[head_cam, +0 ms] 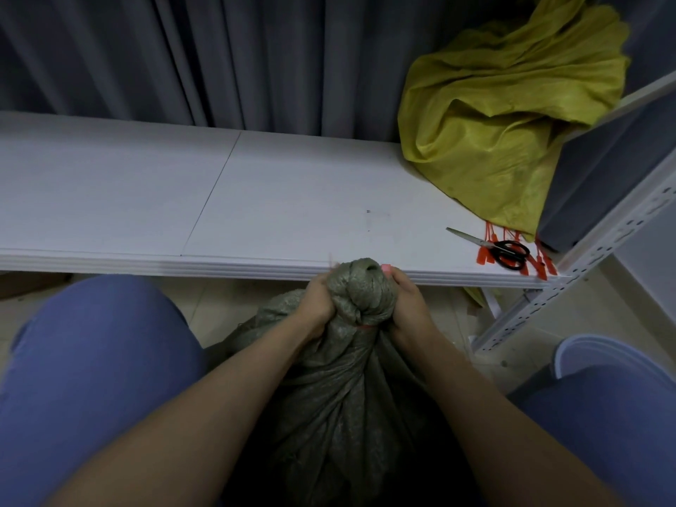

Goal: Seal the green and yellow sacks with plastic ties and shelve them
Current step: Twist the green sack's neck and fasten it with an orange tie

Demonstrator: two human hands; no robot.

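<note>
A green woven sack stands on the floor between my knees, its neck twisted into a bunch just below the shelf's front edge. My left hand and my right hand both grip that bunched neck from either side. A thin red tie shows around the neck under the bunch. The yellow sack lies crumpled and open at the right end of the white shelf. Several red plastic ties lie by the shelf's front right corner.
Black-handled scissors lie on the red ties. A perforated white shelf upright rises at the right. Grey curtains hang behind the shelf. A white bucket rim sits by my right knee.
</note>
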